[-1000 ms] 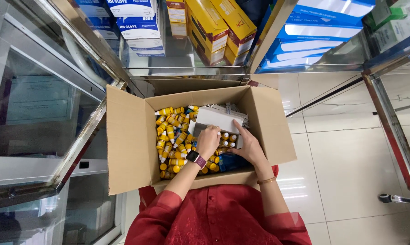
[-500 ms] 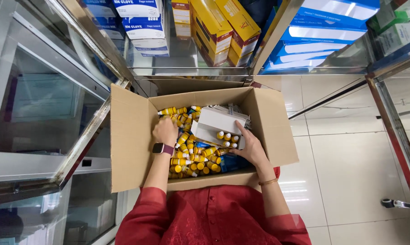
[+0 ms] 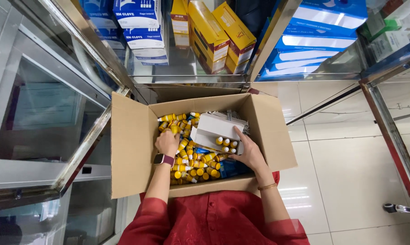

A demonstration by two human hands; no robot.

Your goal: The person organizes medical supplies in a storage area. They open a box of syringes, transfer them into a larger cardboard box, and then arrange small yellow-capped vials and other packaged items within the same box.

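Cardboard box [image 3: 132, 149] sits low centre, loaded with loose small yellow-capped bottles [image 3: 193, 165]. Left hand [image 3: 167, 141] clenched on bottles at 9 o'clock. Right hand [image 3: 246, 154] steadies white carton [image 3: 216, 132] at 3 o'clock, only one row filled; most bottles unpacked.

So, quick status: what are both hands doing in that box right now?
Left hand down among small yellow-capped bottles, grip hidden. Right hand steadying white inner box partly filled with bottles. All inside open cardboard box; nothing blocking.
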